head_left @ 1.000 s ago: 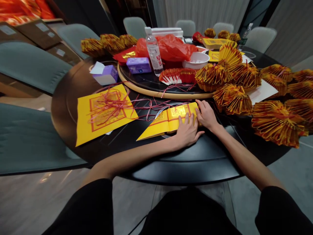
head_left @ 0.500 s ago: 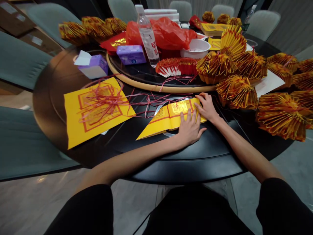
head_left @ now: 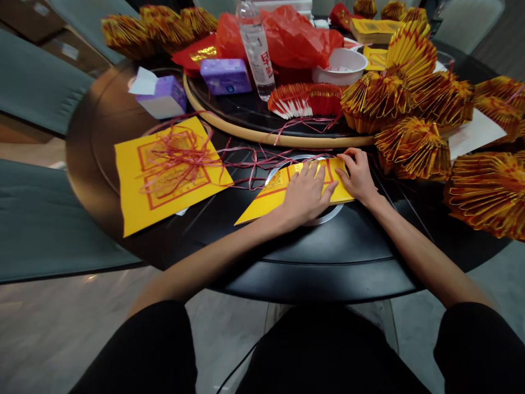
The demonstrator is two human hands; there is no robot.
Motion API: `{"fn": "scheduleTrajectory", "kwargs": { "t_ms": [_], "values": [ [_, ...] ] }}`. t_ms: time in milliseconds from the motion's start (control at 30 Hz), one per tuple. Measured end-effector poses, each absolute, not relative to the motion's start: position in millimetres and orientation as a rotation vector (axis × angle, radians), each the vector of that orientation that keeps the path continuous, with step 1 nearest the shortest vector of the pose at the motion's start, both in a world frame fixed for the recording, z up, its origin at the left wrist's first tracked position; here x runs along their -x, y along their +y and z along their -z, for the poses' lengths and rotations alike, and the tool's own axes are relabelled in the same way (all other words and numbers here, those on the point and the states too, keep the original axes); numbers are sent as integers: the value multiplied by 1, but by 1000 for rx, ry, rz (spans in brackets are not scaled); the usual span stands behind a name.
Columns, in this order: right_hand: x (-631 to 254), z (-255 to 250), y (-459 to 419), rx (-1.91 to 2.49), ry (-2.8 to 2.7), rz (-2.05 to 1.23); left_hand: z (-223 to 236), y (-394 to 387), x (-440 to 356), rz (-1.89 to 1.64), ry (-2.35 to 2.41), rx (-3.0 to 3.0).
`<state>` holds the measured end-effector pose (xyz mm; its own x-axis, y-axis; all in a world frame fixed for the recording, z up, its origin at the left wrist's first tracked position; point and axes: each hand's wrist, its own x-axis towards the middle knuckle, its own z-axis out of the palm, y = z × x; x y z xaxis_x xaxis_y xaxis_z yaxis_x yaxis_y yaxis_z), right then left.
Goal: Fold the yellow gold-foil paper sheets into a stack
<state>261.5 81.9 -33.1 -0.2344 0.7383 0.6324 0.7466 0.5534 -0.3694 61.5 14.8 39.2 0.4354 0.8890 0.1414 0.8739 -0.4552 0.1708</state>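
A stack of yellow joss paper [head_left: 262,199] with red print and gold patches lies on the black table, its left end folded to a point. My left hand [head_left: 305,194] presses flat on its middle, fingers spread and covering part of the gold print. At the right end of the paper, my right hand [head_left: 357,174] has its fingers bent over the edge, with the thumb on top. A silver ring [head_left: 328,216] shows under the paper. Pink ribbon strands [head_left: 250,164] run behind it, toward a flat yellow sheet [head_left: 133,210] on the left.
Pleated gold-and-red paper bundles [head_left: 414,146] crowd the right side. On the raised turntable [head_left: 246,128] stand a water bottle [head_left: 257,52], a purple tissue pack [head_left: 225,76], red plastic bags [head_left: 295,38], a white basket [head_left: 342,67] and a row of red pleated paper [head_left: 305,101].
My left hand has slid left along the paper, onto the gold print. My right hand's fingers are more bent at the right end. The view has tipped down and shifted slightly.
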Motion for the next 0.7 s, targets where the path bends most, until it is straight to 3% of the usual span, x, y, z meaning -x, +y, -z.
{"fn": "scheduleTrajectory", "kwargs": {
  "t_ms": [300, 700],
  "values": [
    [-261, 23, 80, 1140, -2008, -49, -17, 28, -58, -176, 1658, -2613],
    [-252, 17, 57, 1119, -2340, -50, -10, 34, -51, -261, 1587, -2616]
  ]
}}
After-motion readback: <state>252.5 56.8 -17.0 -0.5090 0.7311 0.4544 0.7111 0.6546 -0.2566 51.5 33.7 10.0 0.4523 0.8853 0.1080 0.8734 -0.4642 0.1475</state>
